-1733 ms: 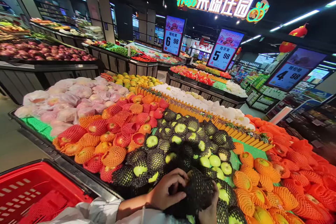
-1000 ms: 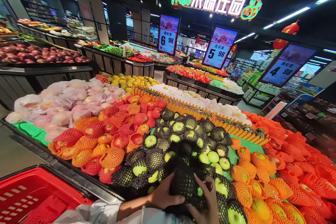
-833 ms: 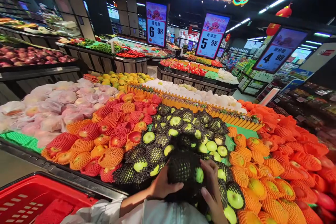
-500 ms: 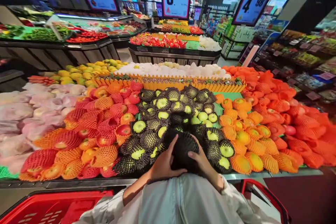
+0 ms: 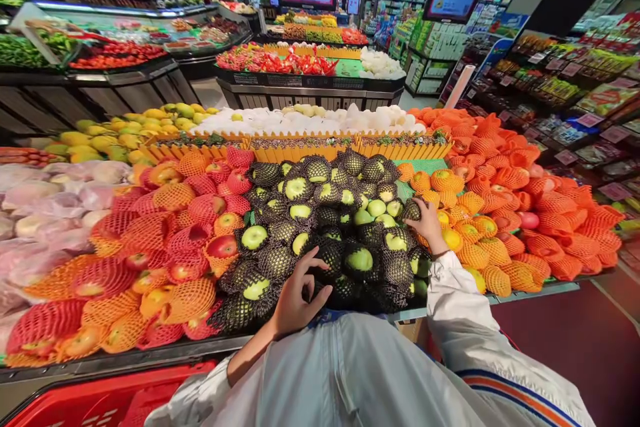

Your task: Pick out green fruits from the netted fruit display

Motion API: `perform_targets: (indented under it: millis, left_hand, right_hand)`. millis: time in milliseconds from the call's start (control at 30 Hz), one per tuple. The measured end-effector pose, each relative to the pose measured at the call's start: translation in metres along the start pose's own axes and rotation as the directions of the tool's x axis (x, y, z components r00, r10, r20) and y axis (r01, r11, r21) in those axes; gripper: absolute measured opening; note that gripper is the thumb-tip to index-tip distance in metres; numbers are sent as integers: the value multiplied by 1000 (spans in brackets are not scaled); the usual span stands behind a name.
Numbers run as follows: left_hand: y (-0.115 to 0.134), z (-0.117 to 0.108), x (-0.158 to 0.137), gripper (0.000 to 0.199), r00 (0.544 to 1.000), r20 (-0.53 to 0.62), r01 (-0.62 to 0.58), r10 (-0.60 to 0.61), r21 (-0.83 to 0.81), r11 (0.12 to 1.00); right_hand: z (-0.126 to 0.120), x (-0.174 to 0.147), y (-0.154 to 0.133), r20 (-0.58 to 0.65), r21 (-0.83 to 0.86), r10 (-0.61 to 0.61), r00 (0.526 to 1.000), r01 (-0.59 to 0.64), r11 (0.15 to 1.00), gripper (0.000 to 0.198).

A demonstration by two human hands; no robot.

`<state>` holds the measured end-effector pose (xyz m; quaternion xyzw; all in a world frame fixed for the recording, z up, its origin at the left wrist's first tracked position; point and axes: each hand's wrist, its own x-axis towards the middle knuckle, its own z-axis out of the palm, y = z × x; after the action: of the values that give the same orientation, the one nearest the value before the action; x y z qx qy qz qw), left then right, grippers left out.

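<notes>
My right hand (image 5: 427, 225) is closed around a green apple in a black foam net (image 5: 411, 211), at the right edge of the green apple pile. Over the front of that pile hovers my left hand (image 5: 301, 295), its fingers apart and curved, with nothing in it. Several netted green apples (image 5: 359, 259) lie just right of it. Behind them is a small group of bare green apples (image 5: 376, 207), between my two hands. One green apple (image 5: 254, 237) shows through its opened net to the left.
Red apples in pink and orange nets (image 5: 173, 240) fill the left side. Oranges in orange nets (image 5: 470, 230) and red-orange netted fruit (image 5: 555, 213) lie to the right. A low yellow fence (image 5: 300, 149) runs behind. A red basket (image 5: 110, 393) stands at the lower left.
Both hands were together around a dark netted fruit at the front. My right hand has moved right and back onto an apple at the pile's edge. The left has opened and shifted left.
</notes>
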<state>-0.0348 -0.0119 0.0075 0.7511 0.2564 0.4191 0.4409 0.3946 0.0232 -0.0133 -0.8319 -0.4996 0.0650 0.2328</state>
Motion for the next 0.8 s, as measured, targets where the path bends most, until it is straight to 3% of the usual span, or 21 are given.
perform_targets:
  millis: [167, 333, 367, 433, 500, 533, 600, 667, 700, 800]
  left_hand:
    - [-1, 0, 2, 59, 1000, -26, 5, -5, 6, 1000]
    - [1, -2, 4, 58, 999, -29, -12, 13, 12, 1000]
    - [1, -2, 4, 57, 999, -31, -15, 16, 17, 1000]
    - [1, -3, 4, 56, 1000, -24, -18, 19, 25, 1000]
    - [0, -3, 4, 54, 1000, -11, -16, 17, 27, 999]
    - [0, -3, 4, 52, 1000, -7, -15, 15, 25, 1000]
    - [-2, -2, 4, 49, 1000, -2, -18, 18, 18, 1000]
    - [-3, 1, 5, 47, 1000, 10, -26, 26, 11, 1000]
    - [-3, 2, 6, 46, 999, 21, -33, 33, 11, 999]
    - [-3, 5, 8, 45, 997, 56, -49, 48, 15, 999]
  right_hand:
    - [25, 3, -3, 256, -121, 64, 965, -34, 992, 72]
    - [13, 7, -16, 425, -161, 164, 890, -104, 981, 69]
    - [5, 3, -19, 434, -169, 167, 885, -103, 980, 69]
    - [-16, -15, -27, 370, -172, 111, 923, -50, 984, 73]
    - [-38, -43, -37, 215, -137, -59, 975, 90, 986, 70]
    - [-46, -60, -42, 201, -62, -172, 964, 188, 980, 61]
    - [-54, -94, -51, 432, 133, -266, 862, 231, 964, 49]
    - [-46, -124, -60, 693, 118, -211, 690, 180, 977, 56]
    - [-37, -136, -64, 765, 44, -160, 624, 198, 979, 64]
    - [-8, -155, -73, 796, -104, -97, 598, 292, 951, 44]
